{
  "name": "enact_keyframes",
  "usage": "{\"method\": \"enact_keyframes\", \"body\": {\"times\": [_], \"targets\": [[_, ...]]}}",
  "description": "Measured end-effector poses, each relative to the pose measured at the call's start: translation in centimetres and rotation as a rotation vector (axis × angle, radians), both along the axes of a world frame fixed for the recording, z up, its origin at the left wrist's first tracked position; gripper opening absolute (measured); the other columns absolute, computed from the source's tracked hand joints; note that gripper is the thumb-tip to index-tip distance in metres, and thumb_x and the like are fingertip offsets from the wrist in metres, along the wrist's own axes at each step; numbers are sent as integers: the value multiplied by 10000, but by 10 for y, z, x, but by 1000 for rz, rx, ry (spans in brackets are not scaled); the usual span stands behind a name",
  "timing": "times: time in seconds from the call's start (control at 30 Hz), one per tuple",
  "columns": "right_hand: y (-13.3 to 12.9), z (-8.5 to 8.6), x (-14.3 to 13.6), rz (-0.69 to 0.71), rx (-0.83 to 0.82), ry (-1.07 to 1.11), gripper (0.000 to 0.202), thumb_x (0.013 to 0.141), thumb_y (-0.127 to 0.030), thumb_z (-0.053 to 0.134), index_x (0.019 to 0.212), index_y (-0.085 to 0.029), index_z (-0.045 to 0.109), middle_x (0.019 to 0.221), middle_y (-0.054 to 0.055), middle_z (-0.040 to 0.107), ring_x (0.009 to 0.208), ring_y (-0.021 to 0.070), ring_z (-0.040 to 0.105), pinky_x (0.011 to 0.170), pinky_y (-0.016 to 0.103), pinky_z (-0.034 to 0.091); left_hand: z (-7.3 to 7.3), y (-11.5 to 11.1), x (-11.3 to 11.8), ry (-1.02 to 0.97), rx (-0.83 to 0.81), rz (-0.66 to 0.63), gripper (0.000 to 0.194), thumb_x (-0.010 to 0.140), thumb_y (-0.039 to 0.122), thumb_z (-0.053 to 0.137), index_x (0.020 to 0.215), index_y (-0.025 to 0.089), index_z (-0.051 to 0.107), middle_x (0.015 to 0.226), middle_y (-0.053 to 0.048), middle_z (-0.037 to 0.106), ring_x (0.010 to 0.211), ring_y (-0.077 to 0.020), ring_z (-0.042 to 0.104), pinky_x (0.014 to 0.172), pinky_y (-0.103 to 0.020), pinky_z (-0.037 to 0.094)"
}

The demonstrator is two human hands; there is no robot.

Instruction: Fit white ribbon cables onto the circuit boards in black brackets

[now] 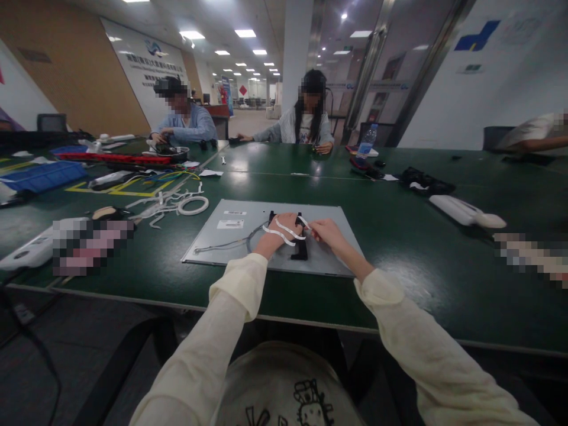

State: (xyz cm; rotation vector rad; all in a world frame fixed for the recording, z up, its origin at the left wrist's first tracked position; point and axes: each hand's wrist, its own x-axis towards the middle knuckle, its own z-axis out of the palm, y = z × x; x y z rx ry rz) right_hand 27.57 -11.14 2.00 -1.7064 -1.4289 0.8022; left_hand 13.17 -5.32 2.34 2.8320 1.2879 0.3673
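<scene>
A black angular bracket (302,251) lies partly beneath the left hand (284,220), whose grip I cannot tell; the right hand (327,232) pinches a narrow white paper-like strip (305,223).

Hands (329,232) over grey panel (252,214), white strips (290,243)

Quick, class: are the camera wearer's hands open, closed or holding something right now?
Left hand: over the black bracket, fingers hidden; grip cannot be told.
Right hand: closed, seemingly pinching a white strip.
</scene>
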Motion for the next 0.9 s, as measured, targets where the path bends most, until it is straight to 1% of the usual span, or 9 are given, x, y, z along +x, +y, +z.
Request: {"method": "enact_keyframes", "body": {"times": [0.1,0.17,0.2,0.3,0.4,0.53,0.7,0.8,0.9], "targets": [[0,0,0,14,2,-143,271,785,-257,422,588,-138,565,507,19,539,444,85,457,465,189,315,-3,2,0,4,-10,-6,249,869,249,363,988,148,558,1022,-86,635,907,-188,552,798,-283,400],[-1,3,-3,30,-3,-261,288,802,-235,406,597,-138,584,536,40,568,486,104,493,500,202,329,-2,1,0,3,-11,-2,255,867,247,362,989,149,563,1051,-99,629,941,-208,551,823,-306,394],[-2,5,-6,36,-12,-361,299,814,-224,395,613,-137,599,581,60,597,536,118,525,529,208,341,-2,0,0,3,-12,2,259,865,245,362,994,148,564,1074,-105,623,966,-218,547,850,-325,385],[-4,12,-17,19,-67,-707,322,852,-218,375,722,-124,653,796,133,660,749,172,596,637,231,373,0,-3,-1,1,-23,24,264,861,241,364,1013,153,562,1133,-112,602,1024,-233,525,942,-396,328],[-6,16,-26,14,-121,-877,324,878,-236,370,867,-112,669,903,163,658,837,212,609,678,257,389,1,-6,-2,-22,-19,25,269,870,238,348,1016,159,560,1144,-113,596,1037,-229,518,979,-431,289],[-9,17,-28,43,-140,-982,350,907,-253,342,919,-113,662,909,163,655,843,242,618,670,279,407,2,-6,-2,-25,-28,16,277,874,243,337,1016,159,560,1140,-107,601,1036,-219,520,979,-416,300],[-13,19,-30,33,-114,-1031,375,925,-267,317,960,-107,654,924,186,646,857,260,621,699,311,420,2,-3,-1,-17,-61,28,315,865,252,336,1077,156,549,1166,-95,596,1071,-224,511,994,-425,300],[-13,20,-31,32,-102,-1047,372,921,-277,328,947,-110,659,926,192,647,855,259,622,713,318,419,0,-2,-1,-21,-64,25,334,863,256,336,1108,162,543,1195,-93,584,1088,-225,506,1009,-436,288],[-13,21,-30,25,-113,-1053,398,918,-335,336,907,-117,669,914,189,649,853,263,620,711,323,417,-1,-1,-1,-40,-58,25,347,860,244,335,1121,155,546,1209,-105,574,1098,-236,501,1010,-460,283]]}}
